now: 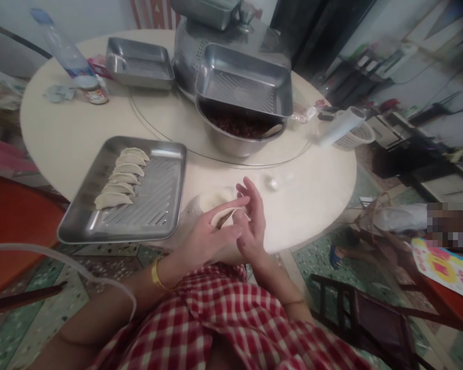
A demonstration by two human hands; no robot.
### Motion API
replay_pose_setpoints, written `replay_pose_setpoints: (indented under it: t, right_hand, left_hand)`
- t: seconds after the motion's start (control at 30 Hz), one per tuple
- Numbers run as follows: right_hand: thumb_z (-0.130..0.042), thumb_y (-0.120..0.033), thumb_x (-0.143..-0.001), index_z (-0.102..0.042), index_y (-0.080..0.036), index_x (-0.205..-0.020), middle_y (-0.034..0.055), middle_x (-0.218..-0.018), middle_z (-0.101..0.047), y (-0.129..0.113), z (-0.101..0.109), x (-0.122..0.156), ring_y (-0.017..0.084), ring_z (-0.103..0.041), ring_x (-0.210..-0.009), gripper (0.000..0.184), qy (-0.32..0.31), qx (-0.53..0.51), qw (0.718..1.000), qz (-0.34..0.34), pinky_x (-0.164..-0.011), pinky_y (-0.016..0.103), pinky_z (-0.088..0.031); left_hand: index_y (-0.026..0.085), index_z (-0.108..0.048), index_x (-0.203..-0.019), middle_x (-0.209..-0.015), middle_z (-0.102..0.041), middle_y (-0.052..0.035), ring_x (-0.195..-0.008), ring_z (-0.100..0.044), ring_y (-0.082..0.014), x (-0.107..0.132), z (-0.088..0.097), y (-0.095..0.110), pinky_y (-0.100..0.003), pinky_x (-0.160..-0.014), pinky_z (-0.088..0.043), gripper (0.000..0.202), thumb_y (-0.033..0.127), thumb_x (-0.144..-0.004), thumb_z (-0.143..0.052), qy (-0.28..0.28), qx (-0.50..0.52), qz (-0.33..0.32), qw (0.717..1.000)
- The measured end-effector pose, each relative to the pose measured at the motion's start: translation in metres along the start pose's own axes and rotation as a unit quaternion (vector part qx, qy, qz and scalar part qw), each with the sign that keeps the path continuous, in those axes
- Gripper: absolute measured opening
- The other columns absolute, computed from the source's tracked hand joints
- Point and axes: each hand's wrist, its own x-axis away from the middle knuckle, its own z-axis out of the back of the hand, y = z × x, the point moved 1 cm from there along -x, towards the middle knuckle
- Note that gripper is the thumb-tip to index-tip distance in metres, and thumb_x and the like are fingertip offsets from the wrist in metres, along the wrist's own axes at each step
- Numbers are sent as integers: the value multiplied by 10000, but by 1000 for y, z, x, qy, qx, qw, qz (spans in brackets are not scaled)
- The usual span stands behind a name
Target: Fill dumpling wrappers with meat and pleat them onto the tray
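Over the near edge of the table, my left hand and my right hand are closed together around a dumpling wrapper folded over some dark filling. Fingers of both hands press at its edge and hide part of it. Just behind the hands, pale round wrappers lie on clear plastic. To the left is a metal tray with a row of several folded dumplings along its left side. Beyond the hands stands a metal bowl of dark filling, with a pale utensil handle at its right.
An empty metal tray rests tilted over the bowl. Another tray, a large lidded pot, a plastic bottle and a jar stand farther back. A white basket sits at right. Chairs flank the table.
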Motion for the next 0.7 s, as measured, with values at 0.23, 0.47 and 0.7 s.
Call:
replay_pose_setpoints:
  t: [0.23,0.47,0.7]
  right_hand:
    - [-464,-471,-977,-587,-248,-1226,128,-1523,-407,4,3,-7,253,-553,-1294,357,-24,2,1000,8,-1025,477,-535]
    - [-685,-614,-801,-423,-340,-1449,104,-1675,-106,15,19,-26,344,-423,-1426,750,-163,17,984,69,-988,514,-555]
    - [-617,-705,-794,-440,-324,-1453,65,-1689,33,9,25,-41,357,-268,-1508,782,-209,97,966,114,-1045,560,-503]
  left_hand:
    - [265,-655,-1306,-1422,-599,-49,-1360,-503,-241,1,2,0,-352,-1176,-340,398,364,-921,-637,33,15,-1,999]
    - [236,-647,-1322,-1309,-677,-92,-1390,-475,-286,3,13,3,-412,-1172,-363,475,406,-879,-672,28,64,33,997]
    - [262,-687,-1265,-1397,-616,-66,-1455,-378,-277,1,18,7,-404,-1197,-313,388,404,-906,-644,13,45,35,998]
